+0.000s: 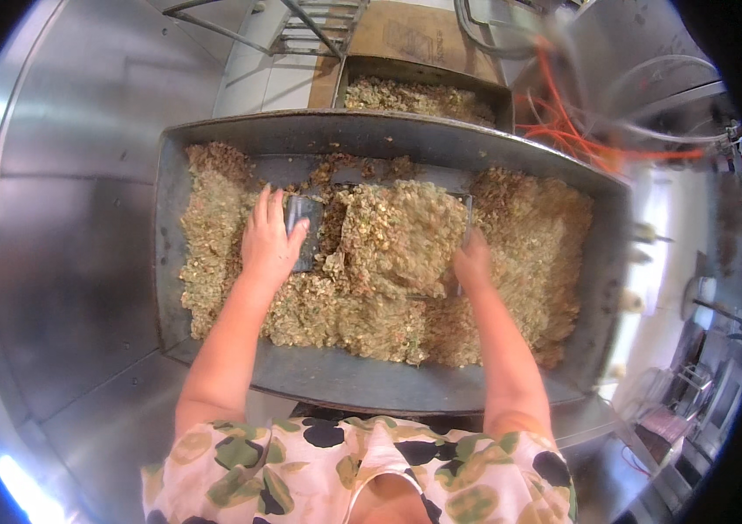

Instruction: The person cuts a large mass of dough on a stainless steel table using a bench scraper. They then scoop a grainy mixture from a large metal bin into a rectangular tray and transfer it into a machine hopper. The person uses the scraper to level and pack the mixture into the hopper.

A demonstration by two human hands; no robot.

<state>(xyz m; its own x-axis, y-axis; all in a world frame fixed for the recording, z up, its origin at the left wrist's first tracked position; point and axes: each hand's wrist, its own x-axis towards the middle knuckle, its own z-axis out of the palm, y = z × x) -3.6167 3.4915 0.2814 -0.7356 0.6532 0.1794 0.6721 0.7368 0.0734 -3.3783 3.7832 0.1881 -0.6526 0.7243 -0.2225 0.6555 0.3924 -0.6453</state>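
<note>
A crumbly, tan, oat-like mixture (pixel 371 327) lies in a long, deep grey metal trough (pixel 336 371) in front of me. My left hand (pixel 268 243) is inside the trough, its thumb against a flat dark-grey metal plate (pixel 305 231) and its fingers along the plate's left side. Across from it, my right hand (pixel 474 262) grips an upright metal edge (pixel 468 214), blurred by motion. Between the two hands sits a raised lump of the mixture (pixel 401 236). Whether the plate and the edge belong to one piece is hidden by the lump.
Behind the trough stands a smaller metal bin (pixel 510 106) holding similar mixture, with a cardboard sheet (pixel 423 39) beyond. A metal rack (pixel 318 31) is at the back. Orange cords (pixel 554 96) hang at the back right. A large steel panel (pixel 74 218) borders the left.
</note>
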